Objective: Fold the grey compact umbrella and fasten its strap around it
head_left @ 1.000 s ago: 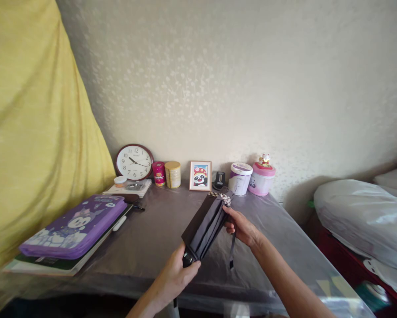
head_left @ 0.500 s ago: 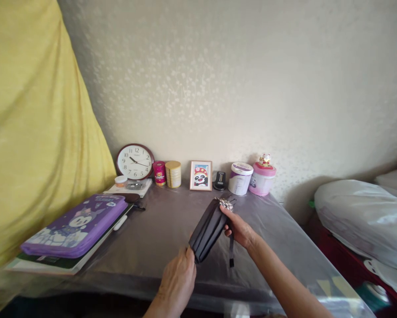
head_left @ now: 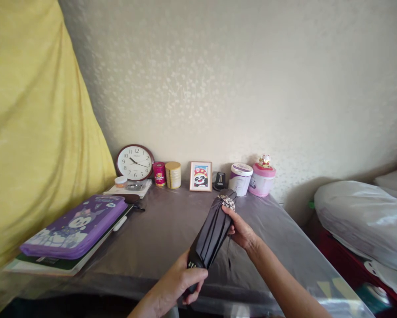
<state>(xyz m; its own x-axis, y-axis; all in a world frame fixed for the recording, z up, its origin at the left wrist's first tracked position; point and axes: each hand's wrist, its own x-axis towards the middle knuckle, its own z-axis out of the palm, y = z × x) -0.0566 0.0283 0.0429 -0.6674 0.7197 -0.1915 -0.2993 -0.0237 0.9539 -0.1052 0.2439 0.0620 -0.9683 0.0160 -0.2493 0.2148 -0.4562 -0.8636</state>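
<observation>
A folded black umbrella [head_left: 210, 232] with a checkered band near its far end is held tilted above the table. My left hand [head_left: 180, 280] is closed around its near end, thumb across the top; the part inside the palm is mostly hidden. Near the checkered band my right hand [head_left: 240, 229] grips the side of the folded cloth, with the thumb on top and the other fingers partly hidden behind it.
The table [head_left: 158, 234] has a clear plastic cover. A purple case [head_left: 75, 227] lies on books at left. Along the wall stand a clock [head_left: 135, 162], tins, a panda picture frame [head_left: 200, 176] and two tubs [head_left: 240, 180]. White bags [head_left: 364, 221] are at right.
My left hand has shifted its grip around the umbrella's near end, thumb now on top. The umbrella has turned slightly and its far end reaches farther forward. My right hand stays near the band.
</observation>
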